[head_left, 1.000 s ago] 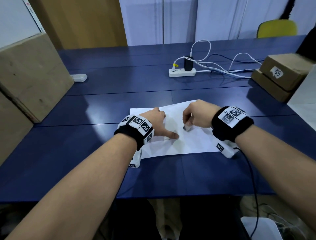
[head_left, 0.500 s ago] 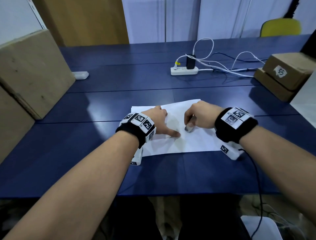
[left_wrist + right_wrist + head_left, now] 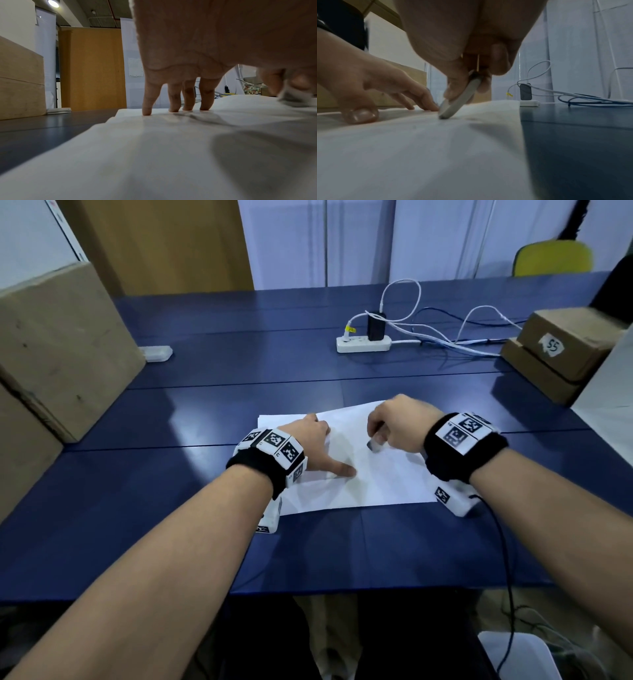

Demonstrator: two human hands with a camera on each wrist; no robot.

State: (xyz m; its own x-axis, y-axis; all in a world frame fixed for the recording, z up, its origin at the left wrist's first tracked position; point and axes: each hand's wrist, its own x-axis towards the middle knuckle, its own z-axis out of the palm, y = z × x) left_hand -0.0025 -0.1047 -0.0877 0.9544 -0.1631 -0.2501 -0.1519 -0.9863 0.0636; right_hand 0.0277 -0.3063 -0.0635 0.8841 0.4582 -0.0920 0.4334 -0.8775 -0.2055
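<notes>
A white sheet of paper (image 3: 376, 484) lies on the blue table (image 3: 171, 508). My left hand (image 3: 313, 440) presses it flat, the fingers (image 3: 173, 100) spread straight and the thumb (image 3: 359, 115) stretched out to the right. My right hand (image 3: 394, 422) pinches a small grey-white eraser-like block (image 3: 374, 446) between thumb and fingers. The block (image 3: 462, 100) is tilted, with its lower corner touching the paper (image 3: 419, 155) just right of the left fingertips. In the left wrist view the block (image 3: 295, 97) is blurred at the right edge.
A white power strip (image 3: 363, 344) with a black charger and loose cables lies at the back. Large cardboard boxes (image 3: 58, 347) stand on the left, smaller ones (image 3: 565, 344) on the right. A small white object (image 3: 157, 353) lies by the left boxes. A black cable (image 3: 503, 559) trails off the front edge.
My right hand has shifted the block only slightly over the paper. The left hand keeps pressing the sheet in the same place.
</notes>
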